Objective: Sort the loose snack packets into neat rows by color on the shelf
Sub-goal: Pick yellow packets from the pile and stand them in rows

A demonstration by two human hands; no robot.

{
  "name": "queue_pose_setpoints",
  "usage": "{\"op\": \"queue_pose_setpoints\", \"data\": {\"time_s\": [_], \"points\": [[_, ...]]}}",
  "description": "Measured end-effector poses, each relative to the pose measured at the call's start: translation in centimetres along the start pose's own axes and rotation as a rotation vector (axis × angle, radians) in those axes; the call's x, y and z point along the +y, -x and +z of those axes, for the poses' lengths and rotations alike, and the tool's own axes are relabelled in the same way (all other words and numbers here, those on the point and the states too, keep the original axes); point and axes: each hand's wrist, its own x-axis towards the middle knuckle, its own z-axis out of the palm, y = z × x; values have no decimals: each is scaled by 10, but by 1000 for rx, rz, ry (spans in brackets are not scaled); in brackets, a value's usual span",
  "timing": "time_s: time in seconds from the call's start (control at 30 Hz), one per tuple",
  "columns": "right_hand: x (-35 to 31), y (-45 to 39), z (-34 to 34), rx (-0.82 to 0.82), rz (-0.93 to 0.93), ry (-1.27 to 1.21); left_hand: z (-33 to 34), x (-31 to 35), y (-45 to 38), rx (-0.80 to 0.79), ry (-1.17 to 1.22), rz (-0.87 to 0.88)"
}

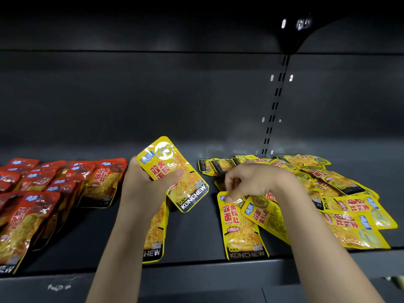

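My left hand grips a stack of yellow snack packets above the shelf's middle; the top one is tilted, and more of them hang below my palm. My right hand pinches the top edge of a yellow packet lying near the shelf's front edge. A loose heap of yellow packets spreads to its right. Red packets lie in overlapping rows at the left.
The dark shelf board shows bare between the red and yellow groups. Its front lip runs across the bottom. The dark back panel has a slotted upright at the right.
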Motion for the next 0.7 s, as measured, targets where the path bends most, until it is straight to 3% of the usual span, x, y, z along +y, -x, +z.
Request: {"op": "queue_pose_setpoints", "data": {"time_s": [0.3, 0.47, 0.6, 0.7], "points": [[-8, -4, -10, 119, -187, -355, -19, 3, -5, 15, 88, 96], [-18, -15, -30, 226, -210, -446, -33, 4, -14, 72, 212, 46], [-30, -28, -43, 122, -183, -383, -42, -3, -23, 175, 400, -76], [-44, -40, -49, 44, -146, -310, -45, 0, -21, 190, 398, -113]]}}
